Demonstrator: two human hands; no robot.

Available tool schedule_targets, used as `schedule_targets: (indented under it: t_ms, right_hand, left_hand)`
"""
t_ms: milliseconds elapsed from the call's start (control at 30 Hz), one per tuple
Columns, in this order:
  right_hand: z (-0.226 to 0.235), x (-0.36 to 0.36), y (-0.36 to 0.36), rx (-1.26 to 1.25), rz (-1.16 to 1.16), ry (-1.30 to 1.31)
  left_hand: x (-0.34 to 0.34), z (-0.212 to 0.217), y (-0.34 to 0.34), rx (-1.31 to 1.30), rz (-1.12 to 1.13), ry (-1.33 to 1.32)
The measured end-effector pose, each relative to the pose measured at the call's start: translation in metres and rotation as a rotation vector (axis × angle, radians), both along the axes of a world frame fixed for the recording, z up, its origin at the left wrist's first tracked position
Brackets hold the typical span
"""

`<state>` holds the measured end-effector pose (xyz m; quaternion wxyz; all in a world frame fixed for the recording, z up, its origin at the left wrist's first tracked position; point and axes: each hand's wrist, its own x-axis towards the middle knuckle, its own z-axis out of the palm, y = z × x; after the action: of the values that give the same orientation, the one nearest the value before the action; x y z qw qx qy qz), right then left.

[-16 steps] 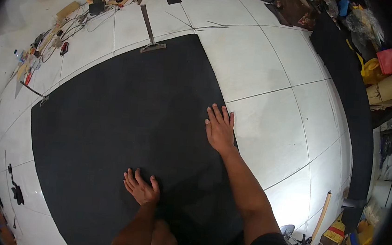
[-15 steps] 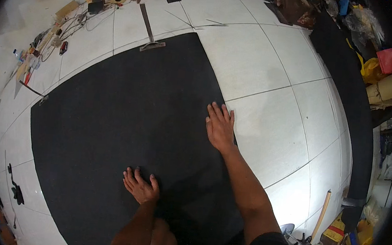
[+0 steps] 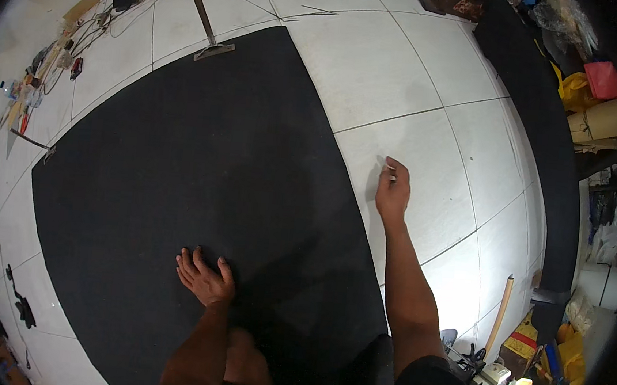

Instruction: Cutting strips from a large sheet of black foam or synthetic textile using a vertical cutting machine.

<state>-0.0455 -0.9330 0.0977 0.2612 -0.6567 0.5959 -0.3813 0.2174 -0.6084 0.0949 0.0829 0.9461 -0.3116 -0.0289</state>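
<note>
The black sheet (image 3: 145, 134) lay flat on the tiled floor (image 3: 399, 76), in front of and beneath the person. Its visible length ran away from the body, leaning left toward the top of the view, and its far right corner pointed up and away. The near end ran out of view, so which side was longest could not be told. The right edge slanted from beside the lower right of the view up to that corner, bowed slightly by the lens.

The left hand (image 3: 206, 277) rested palm down on the sheet, fingers moderately spread. The right hand (image 3: 393, 193) was just beyond the right edge, over the tiles, its fingers curled in close to the thumb; whether they held the small pale spot seen there could not be told.

A T-shaped tool (image 3: 203, 15) met the far edge, its handle pointing away; a second tool (image 3: 30, 139) was at the left corner.
</note>
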Motion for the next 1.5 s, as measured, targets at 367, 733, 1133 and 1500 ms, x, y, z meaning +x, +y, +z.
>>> schedule_targets:
  t_ms: [367,733,1133,1500]
  right_hand:
    - [0.008,0.094,0.011,-0.279,0.441,0.364]
    - [-0.011,0.104,0.014,-0.280,0.452,0.498]
    - [-0.006,0.104,0.014,-0.252,0.455,0.547]
    - [-0.003,0.104,0.013,-0.268,0.461,0.527]
  left_hand:
    - [0.000,0.001,0.000,-0.018,0.007,0.021]
    - [0.001,0.000,0.002,-0.045,-0.008,0.007]
    - [0.001,0.001,0.001,-0.028,-0.013,0.036]
    - [0.000,0.003,0.001,-0.056,-0.034,0.019]
